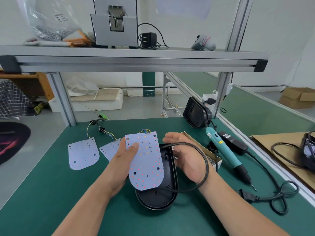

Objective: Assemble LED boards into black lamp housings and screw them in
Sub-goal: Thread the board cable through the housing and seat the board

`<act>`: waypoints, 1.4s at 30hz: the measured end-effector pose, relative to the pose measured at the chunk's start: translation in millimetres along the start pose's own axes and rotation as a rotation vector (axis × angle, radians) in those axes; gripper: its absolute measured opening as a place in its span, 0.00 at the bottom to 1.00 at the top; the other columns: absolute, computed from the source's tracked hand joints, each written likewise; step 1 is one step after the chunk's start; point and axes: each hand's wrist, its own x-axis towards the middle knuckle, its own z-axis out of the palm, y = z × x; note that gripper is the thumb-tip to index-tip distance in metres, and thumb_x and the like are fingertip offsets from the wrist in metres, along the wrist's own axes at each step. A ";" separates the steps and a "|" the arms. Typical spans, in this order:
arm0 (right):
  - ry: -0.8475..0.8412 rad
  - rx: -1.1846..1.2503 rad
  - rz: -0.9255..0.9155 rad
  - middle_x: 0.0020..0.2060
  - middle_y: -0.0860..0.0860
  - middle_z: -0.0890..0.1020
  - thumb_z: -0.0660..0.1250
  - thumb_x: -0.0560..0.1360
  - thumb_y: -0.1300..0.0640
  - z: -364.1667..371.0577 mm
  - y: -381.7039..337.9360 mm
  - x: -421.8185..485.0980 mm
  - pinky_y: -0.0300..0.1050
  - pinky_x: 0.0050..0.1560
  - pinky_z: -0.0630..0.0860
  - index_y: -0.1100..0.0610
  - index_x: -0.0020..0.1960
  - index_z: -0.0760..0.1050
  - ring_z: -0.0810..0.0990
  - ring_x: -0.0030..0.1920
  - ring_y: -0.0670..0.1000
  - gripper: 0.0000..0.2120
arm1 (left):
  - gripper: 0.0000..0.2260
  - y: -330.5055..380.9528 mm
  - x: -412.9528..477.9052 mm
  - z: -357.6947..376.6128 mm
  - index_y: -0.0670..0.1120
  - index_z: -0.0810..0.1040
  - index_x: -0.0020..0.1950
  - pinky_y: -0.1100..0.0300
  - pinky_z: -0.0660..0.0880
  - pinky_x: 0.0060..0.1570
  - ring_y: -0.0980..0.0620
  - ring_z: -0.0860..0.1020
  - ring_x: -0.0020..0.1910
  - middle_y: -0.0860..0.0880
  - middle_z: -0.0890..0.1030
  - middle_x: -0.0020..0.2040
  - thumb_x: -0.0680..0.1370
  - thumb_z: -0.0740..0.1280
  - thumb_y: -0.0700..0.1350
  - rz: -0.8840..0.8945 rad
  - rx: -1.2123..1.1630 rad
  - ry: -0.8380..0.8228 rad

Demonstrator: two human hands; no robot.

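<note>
My left hand grips a white LED board with red and orange LEDs, thumb on its face, and holds it tilted over a black lamp housing lying open side up on the green table. My right hand cups the housing's right rim, palm toward me. A black cable from the housing loops around my right wrist. Two more LED boards with wire tails lie to the left.
A teal electric screwdriver lies right of my hands, its cord coiled near the table's right edge. A small cardboard box of screws sits behind my right hand. Another black housing leans against the frame post. A shelf runs overhead.
</note>
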 end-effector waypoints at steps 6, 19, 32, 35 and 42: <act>-0.043 0.066 -0.040 0.61 0.67 0.82 0.70 0.76 0.59 10.6 -2.1 -10.2 0.71 0.65 0.74 0.64 0.59 0.83 0.79 0.60 0.70 0.14 | 0.11 -0.1 1.0 -4.5 0.65 0.75 0.69 0.43 0.76 0.66 0.52 0.82 0.67 0.55 0.83 0.68 0.88 0.59 0.55 0.016 0.009 0.021; -0.252 -0.128 -0.041 0.63 0.65 0.83 0.73 0.75 0.60 15.2 -12.5 -19.3 0.56 0.66 0.77 0.63 0.67 0.80 0.82 0.62 0.62 0.20 | 0.19 7.8 -13.8 4.9 0.76 0.65 0.74 0.56 0.71 0.69 0.68 0.75 0.69 0.68 0.79 0.69 0.83 0.59 0.68 0.045 0.324 -0.098; -0.185 0.092 -0.023 0.55 0.67 0.85 0.70 0.76 0.62 6.4 -10.5 -16.3 0.53 0.52 0.83 0.70 0.61 0.81 0.86 0.51 0.62 0.17 | 0.17 6.8 4.3 -5.8 0.51 0.79 0.71 0.53 0.77 0.62 0.48 0.83 0.62 0.46 0.86 0.61 0.87 0.56 0.41 0.056 0.268 -0.011; -0.191 0.125 -0.037 0.53 0.66 0.86 0.69 0.76 0.63 3.8 -9.3 -15.8 0.51 0.48 0.84 0.70 0.59 0.82 0.87 0.49 0.61 0.15 | 0.19 5.3 3.1 -8.2 0.50 0.80 0.68 0.63 0.78 0.60 0.54 0.82 0.65 0.53 0.86 0.63 0.85 0.60 0.32 0.169 0.428 -0.041; -0.212 0.129 -0.045 0.53 0.65 0.85 0.67 0.77 0.60 3.0 -7.1 -17.3 0.51 0.49 0.84 0.72 0.62 0.79 0.87 0.49 0.60 0.19 | 0.28 3.5 5.4 -14.6 0.64 0.79 0.70 0.54 0.78 0.66 0.57 0.81 0.65 0.64 0.84 0.62 0.80 0.67 0.33 0.225 0.711 -0.041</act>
